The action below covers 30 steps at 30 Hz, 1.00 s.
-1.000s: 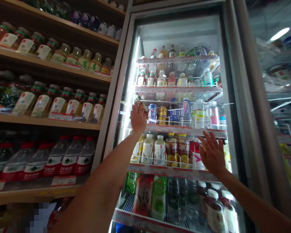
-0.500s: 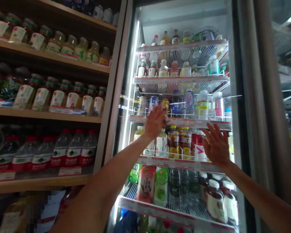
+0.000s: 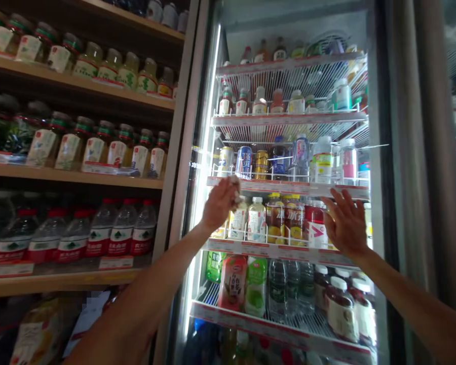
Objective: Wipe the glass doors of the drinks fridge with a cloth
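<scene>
My left hand [image 3: 217, 204] is closed around a crumpled, whitish-brown cloth [image 3: 235, 192], held up at the glass front of a lit drinks fridge [image 3: 289, 23]. Behind that hand are the left ends of two middle shelves, with a blue can [image 3: 243, 162] and a white-capped bottle [image 3: 256, 219] just to its right. On the other side, my right hand [image 3: 344, 223] has its fingers spread and seems to rest flat on the glass, in front of a red bottle with a V label [image 3: 316, 228]. It holds nothing.
Wooden shelves [image 3: 76, 175] with rows of juice bottles and red-capped water bottles [image 3: 99, 228] stand to the left. A metal door frame [image 3: 182, 121] separates them from the fridge. On the right is a grey upright post [image 3: 418, 152], with more shelving beyond.
My left hand has moved left and a little down across the glass with the cloth, uncovering the cans behind. My right hand has stayed nearly in place. The view has shifted slightly.
</scene>
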Each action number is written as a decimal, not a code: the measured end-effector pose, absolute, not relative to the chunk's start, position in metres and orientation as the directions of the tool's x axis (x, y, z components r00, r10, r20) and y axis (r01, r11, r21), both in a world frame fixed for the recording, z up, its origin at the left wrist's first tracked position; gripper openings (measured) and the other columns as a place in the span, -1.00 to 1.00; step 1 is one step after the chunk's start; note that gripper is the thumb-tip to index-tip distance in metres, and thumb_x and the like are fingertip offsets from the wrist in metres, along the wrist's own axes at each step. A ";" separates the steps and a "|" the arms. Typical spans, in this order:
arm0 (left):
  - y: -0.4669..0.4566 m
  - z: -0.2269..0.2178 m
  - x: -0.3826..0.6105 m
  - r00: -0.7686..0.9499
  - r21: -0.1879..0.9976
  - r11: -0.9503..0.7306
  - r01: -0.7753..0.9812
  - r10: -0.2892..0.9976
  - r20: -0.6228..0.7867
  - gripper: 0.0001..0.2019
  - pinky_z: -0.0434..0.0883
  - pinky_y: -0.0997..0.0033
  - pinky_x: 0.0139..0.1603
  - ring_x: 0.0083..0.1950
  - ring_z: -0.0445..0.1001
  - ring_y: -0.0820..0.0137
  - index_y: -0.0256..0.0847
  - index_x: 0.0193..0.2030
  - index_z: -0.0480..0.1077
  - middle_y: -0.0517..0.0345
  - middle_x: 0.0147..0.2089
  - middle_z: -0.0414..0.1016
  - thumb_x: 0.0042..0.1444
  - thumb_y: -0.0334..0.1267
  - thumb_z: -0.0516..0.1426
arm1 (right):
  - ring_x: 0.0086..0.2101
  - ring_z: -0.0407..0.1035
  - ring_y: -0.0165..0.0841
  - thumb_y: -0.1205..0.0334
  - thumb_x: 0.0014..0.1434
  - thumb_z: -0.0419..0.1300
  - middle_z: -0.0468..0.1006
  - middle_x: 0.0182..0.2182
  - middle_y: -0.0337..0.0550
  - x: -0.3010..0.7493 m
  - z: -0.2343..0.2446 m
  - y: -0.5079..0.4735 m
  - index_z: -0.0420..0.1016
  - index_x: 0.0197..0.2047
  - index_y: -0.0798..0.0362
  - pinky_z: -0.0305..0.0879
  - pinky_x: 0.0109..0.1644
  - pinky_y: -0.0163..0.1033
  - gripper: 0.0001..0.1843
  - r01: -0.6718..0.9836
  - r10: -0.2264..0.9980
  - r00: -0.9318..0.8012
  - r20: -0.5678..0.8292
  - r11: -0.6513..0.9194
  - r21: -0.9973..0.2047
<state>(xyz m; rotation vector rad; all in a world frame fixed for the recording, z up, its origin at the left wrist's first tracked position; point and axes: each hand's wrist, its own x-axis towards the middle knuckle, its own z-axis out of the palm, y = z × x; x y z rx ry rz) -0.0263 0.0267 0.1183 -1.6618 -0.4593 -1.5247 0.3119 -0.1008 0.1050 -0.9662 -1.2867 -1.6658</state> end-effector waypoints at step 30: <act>-0.002 0.015 -0.022 0.646 -0.750 -0.469 0.466 -0.398 0.651 -0.55 0.20 0.39 0.27 0.34 0.08 0.45 0.00 0.25 0.11 0.20 0.29 0.21 0.22 -0.32 -0.03 | 0.23 0.05 -0.13 0.21 0.21 -0.03 0.28 0.18 0.00 0.311 0.105 -0.103 0.35 0.08 0.08 -0.04 0.25 0.10 -0.61 0.935 -0.116 -0.346 0.931 -0.126 0.331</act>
